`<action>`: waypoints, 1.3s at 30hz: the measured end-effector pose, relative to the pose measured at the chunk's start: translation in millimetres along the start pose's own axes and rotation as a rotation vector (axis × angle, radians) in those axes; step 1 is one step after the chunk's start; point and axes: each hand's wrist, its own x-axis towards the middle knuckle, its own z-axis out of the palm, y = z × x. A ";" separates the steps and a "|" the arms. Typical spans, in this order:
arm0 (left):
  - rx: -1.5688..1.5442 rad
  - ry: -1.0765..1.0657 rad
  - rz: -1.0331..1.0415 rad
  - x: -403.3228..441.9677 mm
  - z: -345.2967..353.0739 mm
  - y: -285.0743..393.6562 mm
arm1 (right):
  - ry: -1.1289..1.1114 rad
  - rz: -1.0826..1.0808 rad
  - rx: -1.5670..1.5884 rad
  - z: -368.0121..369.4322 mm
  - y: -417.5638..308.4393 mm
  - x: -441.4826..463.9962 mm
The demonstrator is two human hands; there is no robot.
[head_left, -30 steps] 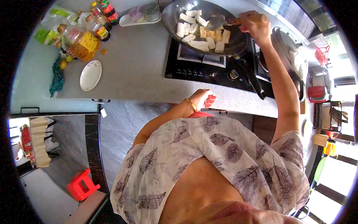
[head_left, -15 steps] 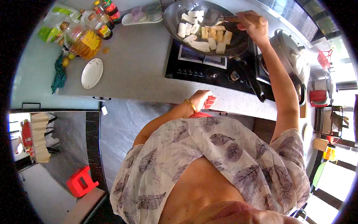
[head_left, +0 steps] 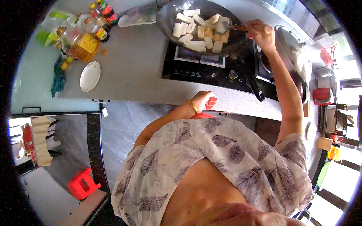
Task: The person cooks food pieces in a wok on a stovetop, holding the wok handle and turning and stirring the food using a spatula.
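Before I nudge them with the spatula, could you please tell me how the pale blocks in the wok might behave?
The pale blocks show uneven edges, so they may be soft and fragile. The golden pieces are perhaps firmer outside, looking browned. Being flat-sided, most would probably slide rather than roll in the sloping wok.

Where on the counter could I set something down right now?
The widest bare patch is the counter between the white plate and the stove. A narrow strip runs along the stove's front, near the left hand. Crowded: around the bottles, and the stove beneath the pan.
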 end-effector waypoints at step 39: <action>0.230 -0.284 0.050 -33.7 33.8 40.1 | 0.095 0.190 0.030 -17.1 -60.0 3.1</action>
